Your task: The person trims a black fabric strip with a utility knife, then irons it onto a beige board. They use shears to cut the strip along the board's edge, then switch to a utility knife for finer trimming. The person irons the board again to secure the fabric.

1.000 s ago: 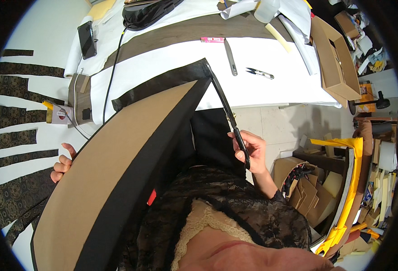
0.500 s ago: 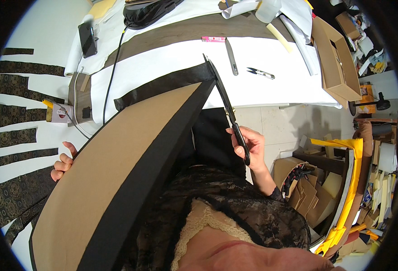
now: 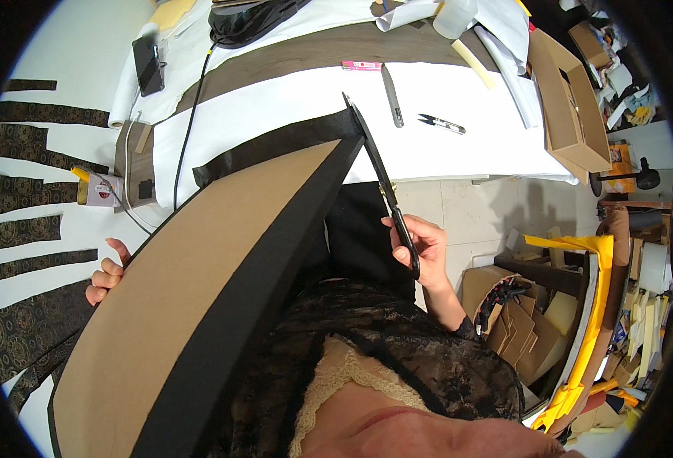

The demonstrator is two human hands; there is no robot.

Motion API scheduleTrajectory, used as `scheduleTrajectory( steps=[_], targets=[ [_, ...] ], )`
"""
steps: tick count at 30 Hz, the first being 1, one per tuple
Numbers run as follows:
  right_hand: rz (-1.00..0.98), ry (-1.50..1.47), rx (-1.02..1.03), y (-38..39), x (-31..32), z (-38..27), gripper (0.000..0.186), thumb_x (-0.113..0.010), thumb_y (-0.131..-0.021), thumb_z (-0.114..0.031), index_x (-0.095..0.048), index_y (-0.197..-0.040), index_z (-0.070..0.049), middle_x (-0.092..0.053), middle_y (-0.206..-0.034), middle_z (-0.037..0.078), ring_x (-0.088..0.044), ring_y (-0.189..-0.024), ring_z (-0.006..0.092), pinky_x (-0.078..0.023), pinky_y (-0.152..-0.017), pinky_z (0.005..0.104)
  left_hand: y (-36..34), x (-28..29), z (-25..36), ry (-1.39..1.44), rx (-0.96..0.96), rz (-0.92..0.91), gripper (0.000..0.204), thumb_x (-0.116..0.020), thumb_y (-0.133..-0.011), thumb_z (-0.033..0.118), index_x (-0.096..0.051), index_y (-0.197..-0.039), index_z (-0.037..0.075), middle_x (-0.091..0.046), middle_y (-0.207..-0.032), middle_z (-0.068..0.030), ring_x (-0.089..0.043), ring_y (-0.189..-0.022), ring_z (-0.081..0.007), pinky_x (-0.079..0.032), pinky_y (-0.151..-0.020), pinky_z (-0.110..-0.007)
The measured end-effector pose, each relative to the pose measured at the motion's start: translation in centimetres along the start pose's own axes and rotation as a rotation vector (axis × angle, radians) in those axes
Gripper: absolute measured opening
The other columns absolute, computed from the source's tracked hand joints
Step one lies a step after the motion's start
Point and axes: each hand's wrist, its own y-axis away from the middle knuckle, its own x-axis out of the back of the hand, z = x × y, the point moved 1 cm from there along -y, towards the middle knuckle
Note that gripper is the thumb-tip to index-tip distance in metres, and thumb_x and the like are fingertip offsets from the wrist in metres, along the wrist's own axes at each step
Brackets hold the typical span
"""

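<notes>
A large curved panel (image 3: 191,282) with a tan face and a broad black border slants across my front. My left hand (image 3: 107,273) has its fingers wrapped over the panel's left edge; its palm and thumb are hidden behind. A black flap (image 3: 275,145) sticks out along the panel's top edge over the white-covered table. In my right hand (image 3: 426,246) is a pair of scissors (image 3: 386,179) with black handles, held by the loops and pointing up and away. The blades lie at the flap's right end, by the panel's upper corner, and look nearly closed.
On the white paper (image 3: 474,145) lie a grey cutter (image 3: 391,95), thread snips (image 3: 441,124) and a pink packet (image 3: 361,66). Dark patterned strips (image 3: 27,191) lie at left near a cup (image 3: 101,191). A cardboard box (image 3: 569,107) stands at right, above a scrap bin (image 3: 531,328).
My right hand and the scissors have shifted very slightly; the scissor blades seem a touch closer together. The panel and my left hand stay in place.
</notes>
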Motion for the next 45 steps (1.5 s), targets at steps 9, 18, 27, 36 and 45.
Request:
scheduleTrajectory(
  steps=[9,18,27,36,45],
  targets=[
    [0.006,0.048,-0.001,0.0,0.0,-0.1,0.043,-0.079,-0.078,-0.004,-0.063,-0.116,0.008,-0.056,-0.08,0.001,-0.049,-0.065,0.0052,-0.036,-0.056,0.0191,-0.1,-0.5,0.1,-0.017,-0.002,0.015,0.022,-0.057,-0.094,0.024,-0.045,-0.082,0.01,-0.053,-0.079,-0.0012,-0.056,-0.09,-0.0176,-0.027,-0.114,-0.057],
    [0.039,0.086,-0.066,0.3,0.1,0.1,0.04,-0.079,-0.079,-0.005,-0.065,-0.115,0.006,-0.057,-0.077,-0.002,-0.049,-0.065,0.0035,-0.037,-0.057,0.018,-0.2,-0.9,0.2,0.049,-0.007,0.043,0.022,-0.039,-0.099,0.017,-0.048,-0.08,0.008,-0.049,-0.076,-0.0048,-0.056,-0.089,-0.0231,-0.024,-0.114,-0.061],
    [0.097,0.018,-0.048,0.3,1.7,-0.3,0.043,-0.079,-0.079,-0.015,-0.065,-0.114,0.006,-0.054,-0.074,-0.003,-0.046,-0.062,0.0036,-0.034,-0.056,0.0182,-0.1,-0.5,0.8,-0.088,-0.041,0.091,0.02,-0.047,-0.095,0.021,-0.043,-0.08,0.009,-0.047,-0.077,-0.0028,-0.055,-0.091,-0.0213,-0.026,-0.114,-0.059],
    [-0.059,0.522,0.031,0.8,5.9,-3.6,0.052,-0.086,-0.068,-0.023,-0.068,-0.109,0.004,-0.05,-0.067,-0.001,-0.044,-0.056,0.0076,-0.03,-0.05,0.0233,-0.2,0.6,0.6,0.019,-0.116,0.096,0.021,-0.049,-0.091,0.023,-0.04,-0.081,0.008,-0.04,-0.073,-0.0021,-0.049,-0.087,-0.0193,-0.026,-0.113,-0.058],
    [-0.116,0.653,0.12,-0.1,5.1,-5.5,0.048,-0.086,-0.065,-0.015,-0.068,-0.106,0.003,-0.05,-0.065,0.001,-0.044,-0.056,0.0099,-0.033,-0.05,0.0255,-0.5,3.7,0.9,0.029,-0.061,-0.068,0.011,-0.046,-0.091,0.024,-0.049,-0.093,0.013,-0.036,-0.073,0.0007,-0.05,-0.086,-0.0195,-0.017,-0.115,-0.059]
  ],
)
